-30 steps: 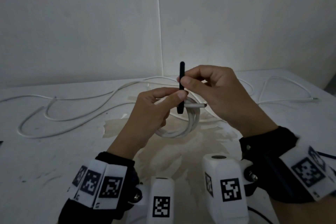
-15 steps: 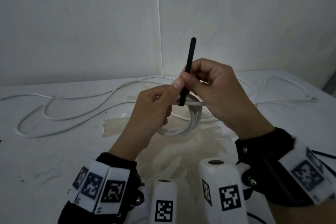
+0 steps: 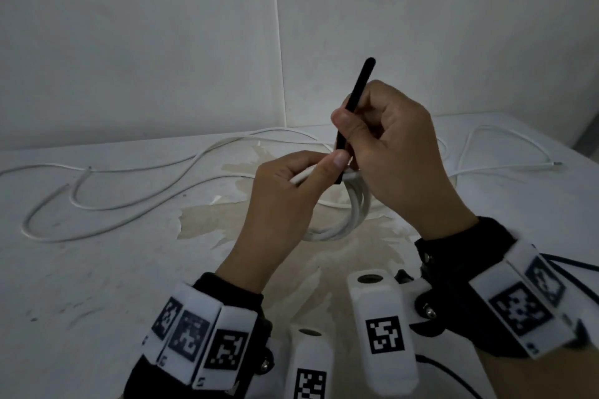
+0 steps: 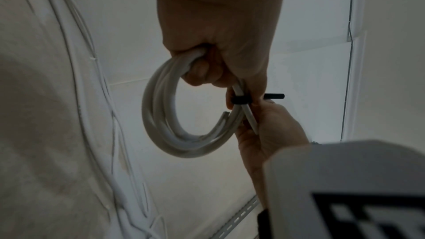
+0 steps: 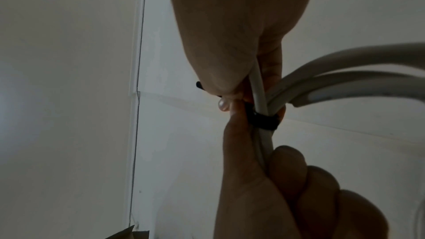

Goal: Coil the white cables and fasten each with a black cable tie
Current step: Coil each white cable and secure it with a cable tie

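Head view: my left hand point(image 3: 285, 201) holds the coiled white round-sheathed cable point(image 3: 348, 220) in the air above the middle of the white, stained tabletop point(image 3: 97, 269), fingers curled round the bundled turns at the top of the loop. My right hand point(image 3: 395, 152) pinches the thin black cable tie point(image 3: 358, 97), whose free tail points up and away from me.

Left wrist view: the tie crosses the bundle point(image 4: 188, 130) as a narrow band just below my left grip, with a short black end showing past the right fingers point(image 4: 271, 126). One cut end of the cable stands a little proud of the turns.

Right wrist view: the band point(image 5: 264, 121) sits snug round the gathered strands, between the two grips.

Handling, as I judge it: the cable looks light but springy, so the turns will want to open if my left grip slackens; the hold belongs close beside the tie, where the strands are bunched. The tie seems thin and flexible, best pinched near the bundle for control and pulled along its own length.

Two more loose white cables point(image 3: 107, 204) point(image 3: 505, 152) lie uncoiled towards the far left and far right edges.
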